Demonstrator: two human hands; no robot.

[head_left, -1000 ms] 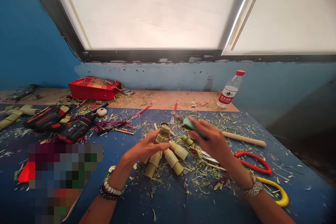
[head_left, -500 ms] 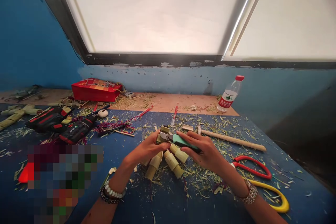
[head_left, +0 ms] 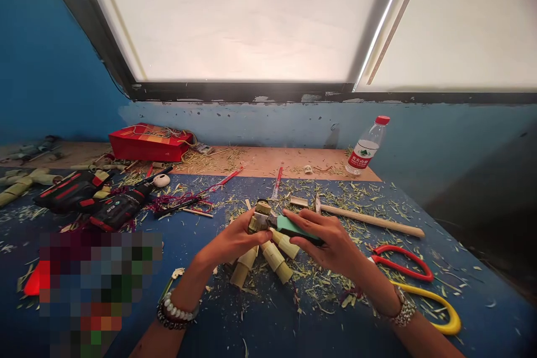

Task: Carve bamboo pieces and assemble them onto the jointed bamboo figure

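My left hand (head_left: 235,239) is closed around the upper part of a jointed bamboo piece (head_left: 263,208), thumb and fingers on either side of it. Several bamboo segments (head_left: 276,262) spread out below the hand toward me. In my right hand (head_left: 329,238) are the teal and black handles of a pair of pliers (head_left: 293,228). The pliers' metal jaws touch the bamboo beside my left fingertips; what exactly they grip is too small to tell.
A wooden-handled hammer (head_left: 373,220), red and yellow scissors handles (head_left: 403,262) and a water bottle (head_left: 366,148) are on the right. Power drills (head_left: 121,206) and a red box (head_left: 151,144) stand left. Bamboo shavings litter the blue table (head_left: 335,327).
The whole view has shifted slightly. Both hands keep nearly the same pose, with the pliers still at the bamboo; their handles look a little more closed toward the fingers.
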